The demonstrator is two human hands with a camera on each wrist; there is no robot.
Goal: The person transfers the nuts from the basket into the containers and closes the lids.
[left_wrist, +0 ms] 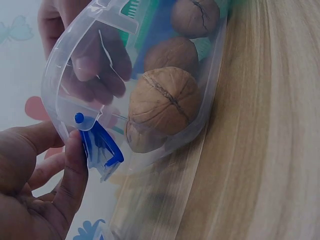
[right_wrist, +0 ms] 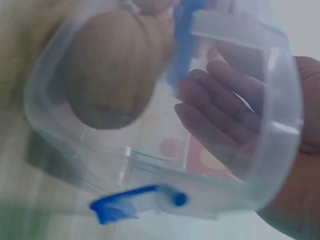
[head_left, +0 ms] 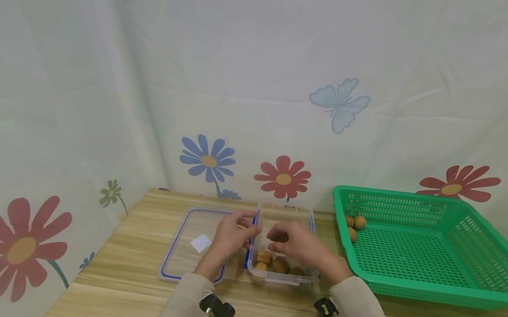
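A clear plastic container (head_left: 283, 277) with blue side latches stands on the table, several walnuts (head_left: 280, 265) lying at its near end. At its left wall my left hand (head_left: 230, 233) pinches the rim, its thumb against the blue latch (left_wrist: 102, 145) in the left wrist view. My right hand (head_left: 298, 242) reaches down into the container, fingers loosely bent, above and beyond the walnuts. Through the clear wall in the right wrist view, the fingers (right_wrist: 220, 107) show with nothing between them. A large walnut (right_wrist: 115, 70) sits beside them.
Left of the container lies its clear lid (head_left: 184, 261) with a blue seal and a white paper square (head_left: 201, 243). To the right stands a green basket (head_left: 407, 285), with a few walnuts (head_left: 360, 222) in its left corner. A flowered curtain (head_left: 252, 76) hangs behind the table.
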